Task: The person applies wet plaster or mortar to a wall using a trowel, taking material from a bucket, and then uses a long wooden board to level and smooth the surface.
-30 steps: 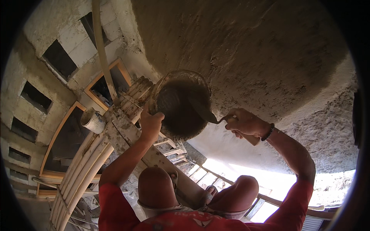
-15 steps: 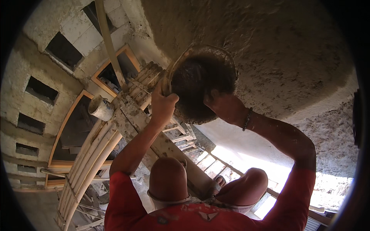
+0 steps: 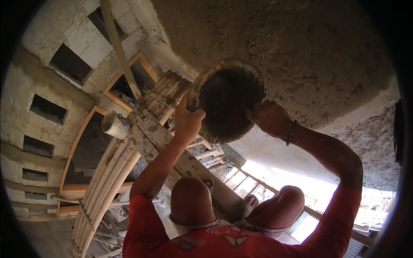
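Left hand (image 3: 189, 122) tight on the left side of the bucket (image 3: 198, 92); right hand (image 3: 272, 121) curled at its opposite edge, grasp unclear

No legible text. Marking location: the red fabric short-sleeved shirt (image 3: 206, 248) at the near side of the scene. Its front carries a broken line of small, pale printed lettering (image 3: 216, 231), unreadable at this resolution. A pale, roughly triangular printed emblem (image 3: 236, 241) with a dark centre sits nearer, below the lettering.
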The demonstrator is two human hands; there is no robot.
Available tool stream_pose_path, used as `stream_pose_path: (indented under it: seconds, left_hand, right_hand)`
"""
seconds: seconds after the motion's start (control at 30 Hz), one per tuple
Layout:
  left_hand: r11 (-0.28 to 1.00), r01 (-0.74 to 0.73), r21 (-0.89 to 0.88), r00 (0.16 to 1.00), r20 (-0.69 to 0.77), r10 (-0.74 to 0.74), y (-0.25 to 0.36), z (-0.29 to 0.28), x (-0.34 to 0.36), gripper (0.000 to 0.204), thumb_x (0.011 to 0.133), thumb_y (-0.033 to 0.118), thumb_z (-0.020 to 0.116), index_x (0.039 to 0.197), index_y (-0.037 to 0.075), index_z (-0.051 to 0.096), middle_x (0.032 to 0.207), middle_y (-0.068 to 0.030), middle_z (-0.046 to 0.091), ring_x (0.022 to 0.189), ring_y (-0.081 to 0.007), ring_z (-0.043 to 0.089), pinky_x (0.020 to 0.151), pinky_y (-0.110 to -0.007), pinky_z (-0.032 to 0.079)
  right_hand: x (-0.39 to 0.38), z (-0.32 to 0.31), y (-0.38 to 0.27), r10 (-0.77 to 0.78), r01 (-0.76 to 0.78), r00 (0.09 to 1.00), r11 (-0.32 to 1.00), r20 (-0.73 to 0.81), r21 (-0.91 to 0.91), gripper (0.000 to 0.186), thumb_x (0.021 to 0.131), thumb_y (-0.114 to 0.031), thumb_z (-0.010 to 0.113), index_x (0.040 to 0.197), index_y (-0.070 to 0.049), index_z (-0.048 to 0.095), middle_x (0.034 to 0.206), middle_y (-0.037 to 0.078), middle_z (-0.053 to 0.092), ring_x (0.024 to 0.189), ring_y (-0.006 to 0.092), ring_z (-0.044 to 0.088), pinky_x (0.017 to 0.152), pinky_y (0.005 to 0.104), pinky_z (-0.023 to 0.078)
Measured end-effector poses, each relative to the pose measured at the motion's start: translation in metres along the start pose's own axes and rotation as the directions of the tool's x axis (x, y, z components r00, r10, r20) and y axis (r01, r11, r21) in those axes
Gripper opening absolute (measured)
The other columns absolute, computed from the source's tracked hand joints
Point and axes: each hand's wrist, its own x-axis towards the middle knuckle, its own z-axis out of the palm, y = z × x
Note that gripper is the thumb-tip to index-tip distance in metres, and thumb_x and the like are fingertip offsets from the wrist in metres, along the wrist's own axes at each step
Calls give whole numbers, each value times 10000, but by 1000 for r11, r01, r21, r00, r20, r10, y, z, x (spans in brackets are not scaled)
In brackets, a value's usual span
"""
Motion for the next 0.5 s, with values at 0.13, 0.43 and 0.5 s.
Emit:
stream_pose_path:
  seconds: [0.13,0.43,0.5]
  left_hand:
    - [999,-7,-50,1000,-22,5,-2,17,-2,573,725,-22,550,1296,-14,513,749,11,480,574,-59,418,489,-253,354]
    - [986,30,-165,999,-23,-34,-4,27,-7,592,753,-68,502,1343,-32,467,819,-20,538,595,-49,444,498,-238,371]
    - [995,-1,-102,999,-37,-3,-8,28,-8,604,748,-64,506,1350,-39,460,818,-22,538,597,-55,453,504,-238,381]
  right_hand:
    - [13,-7,5,83,-63,969,994,-234,91,286,862,-156,566,1131,-70,608,879,84,596,770,232,621,602,367,523]
    - [-4,-22,-15,91,-134,968,976,-236,-173,254,809,-185,605,986,-6,639,818,95,571,775,222,567,595,351,481]
    - [18,-37,-10,181,-224,959,955,-217,-194,226,797,-186,619,947,-18,646,821,101,570,771,225,563,597,357,479]
